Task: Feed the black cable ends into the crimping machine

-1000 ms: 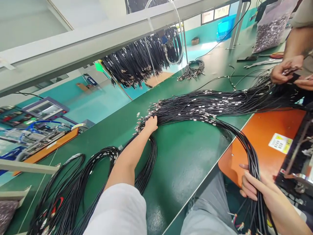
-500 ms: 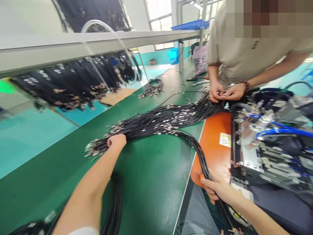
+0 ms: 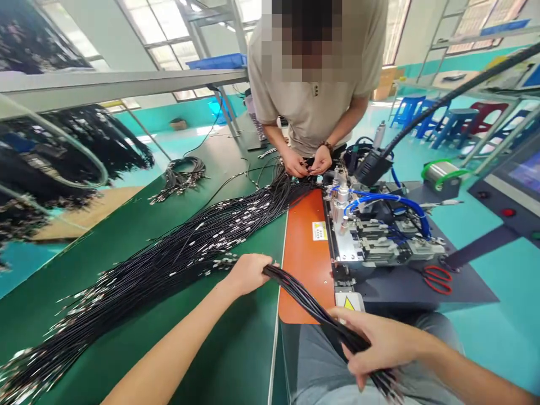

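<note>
A bundle of thin black cables (image 3: 306, 295) stretches between my two hands. My left hand (image 3: 252, 273) is closed around it above the table's right edge. Lower right, over my lap, my right hand (image 3: 377, 340) is wrapped around the same bundle near its end, where bare wire tips stick out below. Beside my left hand a long pile of black cables (image 3: 169, 247) with white tags and stripped ends lies across the green table (image 3: 236, 349). The far ends of the held bundle are hidden behind my left hand, close to the pile.
Across the table a co-worker's hands (image 3: 307, 165) work at the pile's far end. An orange plate (image 3: 306, 270) and a machine with blue tubes (image 3: 363, 225) stand at right, with red-handled scissors (image 3: 437, 279) beside it. A coiled cable bunch (image 3: 181, 174) lies farther back.
My left hand has left the pile's near end and moved right onto the bundle my right hand holds. The view has turned right, showing more of the machine.
</note>
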`<action>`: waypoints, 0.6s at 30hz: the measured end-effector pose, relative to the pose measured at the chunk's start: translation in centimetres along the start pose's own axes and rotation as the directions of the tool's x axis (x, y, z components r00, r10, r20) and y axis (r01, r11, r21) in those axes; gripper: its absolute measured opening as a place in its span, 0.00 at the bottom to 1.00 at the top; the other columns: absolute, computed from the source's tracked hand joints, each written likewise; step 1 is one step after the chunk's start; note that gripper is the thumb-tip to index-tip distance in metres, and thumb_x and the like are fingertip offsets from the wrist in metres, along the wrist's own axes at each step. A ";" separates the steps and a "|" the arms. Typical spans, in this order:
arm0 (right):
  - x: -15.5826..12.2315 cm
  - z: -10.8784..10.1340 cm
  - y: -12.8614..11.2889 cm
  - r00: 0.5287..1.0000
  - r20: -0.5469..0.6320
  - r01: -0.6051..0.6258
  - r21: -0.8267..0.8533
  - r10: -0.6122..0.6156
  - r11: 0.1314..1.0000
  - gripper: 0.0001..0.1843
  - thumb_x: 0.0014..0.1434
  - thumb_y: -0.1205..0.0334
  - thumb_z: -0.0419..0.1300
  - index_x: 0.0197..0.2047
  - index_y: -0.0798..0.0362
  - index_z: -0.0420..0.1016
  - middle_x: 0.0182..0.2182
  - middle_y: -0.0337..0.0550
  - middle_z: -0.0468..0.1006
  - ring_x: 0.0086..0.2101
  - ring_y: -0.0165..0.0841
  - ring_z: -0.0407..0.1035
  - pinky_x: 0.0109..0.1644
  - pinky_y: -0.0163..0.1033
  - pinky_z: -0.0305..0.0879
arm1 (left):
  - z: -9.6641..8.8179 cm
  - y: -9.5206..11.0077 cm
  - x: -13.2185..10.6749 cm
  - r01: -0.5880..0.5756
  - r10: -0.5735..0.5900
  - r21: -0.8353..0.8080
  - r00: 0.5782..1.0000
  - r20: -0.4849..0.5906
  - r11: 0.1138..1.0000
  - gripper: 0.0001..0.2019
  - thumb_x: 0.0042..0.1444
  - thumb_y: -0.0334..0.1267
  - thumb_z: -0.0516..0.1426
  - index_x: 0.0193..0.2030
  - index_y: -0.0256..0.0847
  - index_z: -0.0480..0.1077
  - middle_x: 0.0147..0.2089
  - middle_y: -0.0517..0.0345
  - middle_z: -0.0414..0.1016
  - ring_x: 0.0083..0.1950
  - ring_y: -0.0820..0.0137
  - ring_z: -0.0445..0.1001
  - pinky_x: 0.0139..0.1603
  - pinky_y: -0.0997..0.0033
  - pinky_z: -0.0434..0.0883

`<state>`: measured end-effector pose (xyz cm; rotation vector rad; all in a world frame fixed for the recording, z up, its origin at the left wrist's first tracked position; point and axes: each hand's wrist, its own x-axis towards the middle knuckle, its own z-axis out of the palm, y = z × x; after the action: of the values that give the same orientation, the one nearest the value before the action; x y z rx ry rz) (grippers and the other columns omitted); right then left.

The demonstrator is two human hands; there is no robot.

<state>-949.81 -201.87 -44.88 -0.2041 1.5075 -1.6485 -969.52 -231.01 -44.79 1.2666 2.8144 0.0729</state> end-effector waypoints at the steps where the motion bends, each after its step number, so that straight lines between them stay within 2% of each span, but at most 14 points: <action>1: -0.9 -0.2 0.5 1.000 0.002 -0.015 -0.011 0.015 1.000 0.34 0.52 0.69 0.63 0.61 0.49 0.61 0.30 0.33 0.72 0.27 0.29 0.75 0.26 0.28 0.62 | -1.0 -0.4 -0.6 0.032 -0.032 0.023 0.999 0.003 0.999 0.21 0.67 0.49 0.47 0.27 0.42 0.67 0.26 0.55 0.73 0.30 0.66 0.73 0.32 0.70 0.62; 4: -1.5 0.2 1.1 0.999 -0.038 0.032 -0.018 -0.033 0.999 0.24 0.57 0.67 0.59 0.58 0.50 0.64 0.28 0.32 0.70 0.26 0.27 0.72 0.27 0.28 0.61 | -4.1 -2.8 -2.3 0.218 -0.237 0.189 0.968 0.080 0.957 0.19 0.63 0.53 0.50 0.28 0.43 0.69 0.27 0.54 0.74 0.31 0.62 0.74 0.33 0.68 0.62; 7: 1.2 1.4 0.5 0.971 -0.180 0.152 -0.028 -0.155 0.988 0.23 0.62 0.65 0.55 0.60 0.47 0.61 0.30 0.32 0.70 0.24 0.26 0.70 0.30 0.31 0.63 | -5.4 -6.8 -2.7 0.342 -0.416 0.337 0.891 0.181 0.877 0.12 0.55 0.48 0.55 0.30 0.42 0.72 0.31 0.51 0.76 0.33 0.57 0.75 0.35 0.63 0.65; 9: 3.9 2.0 0.2 0.914 -0.322 0.200 -0.173 -0.247 0.964 0.21 0.64 0.64 0.54 0.59 0.47 0.62 0.36 0.37 0.73 0.30 0.30 0.72 0.35 0.36 0.67 | -4.6 -9.3 -2.6 0.380 -0.485 0.402 0.851 0.201 0.833 0.12 0.53 0.46 0.55 0.32 0.40 0.73 0.34 0.48 0.77 0.35 0.55 0.75 0.36 0.61 0.66; 10: 5.3 2.3 0.3 0.874 -0.372 0.213 -0.286 -0.313 0.934 0.20 0.63 0.64 0.55 0.59 0.47 0.63 0.41 0.40 0.74 0.36 0.33 0.74 0.41 0.38 0.68 | -3.8 -10.2 -2.5 0.385 -0.503 0.424 0.838 0.212 0.820 0.10 0.52 0.43 0.55 0.32 0.38 0.73 0.34 0.47 0.78 0.34 0.54 0.75 0.35 0.60 0.67; 12: 7.6 2.6 0.6 0.812 -0.416 0.202 -0.458 -0.409 0.866 0.22 0.61 0.67 0.56 0.59 0.49 0.64 0.49 0.47 0.72 0.46 0.39 0.72 0.50 0.43 0.67 | -1.8 -11.1 -2.5 0.377 -0.512 0.456 0.830 0.220 0.806 0.07 0.50 0.37 0.55 0.30 0.36 0.73 0.32 0.46 0.78 0.34 0.55 0.76 0.37 0.59 0.67; 15: 9.4 3.2 1.9 0.810 -0.379 0.165 -0.584 -0.447 0.795 0.27 0.58 0.70 0.57 0.61 0.51 0.63 0.53 0.52 0.68 0.48 0.42 0.72 0.52 0.45 0.66 | 1.0 -10.5 -2.9 0.336 -0.467 0.487 0.867 0.173 0.806 0.07 0.51 0.33 0.53 0.31 0.37 0.73 0.35 0.43 0.78 0.42 0.51 0.76 0.47 0.54 0.66; 18: 9.2 4.2 3.4 0.840 -0.320 0.182 -0.594 -0.438 0.783 0.32 0.56 0.68 0.58 0.64 0.52 0.59 0.53 0.53 0.68 0.47 0.42 0.72 0.50 0.44 0.66 | 2.2 -9.7 -3.1 0.313 -0.396 0.489 0.915 0.075 0.814 0.11 0.59 0.37 0.49 0.35 0.39 0.72 0.41 0.43 0.77 0.50 0.50 0.73 0.55 0.52 0.61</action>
<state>-951.16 -210.73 -50.66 -0.4370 2.4071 -1.5376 -974.56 -239.74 -47.50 0.7094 2.9466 -0.7417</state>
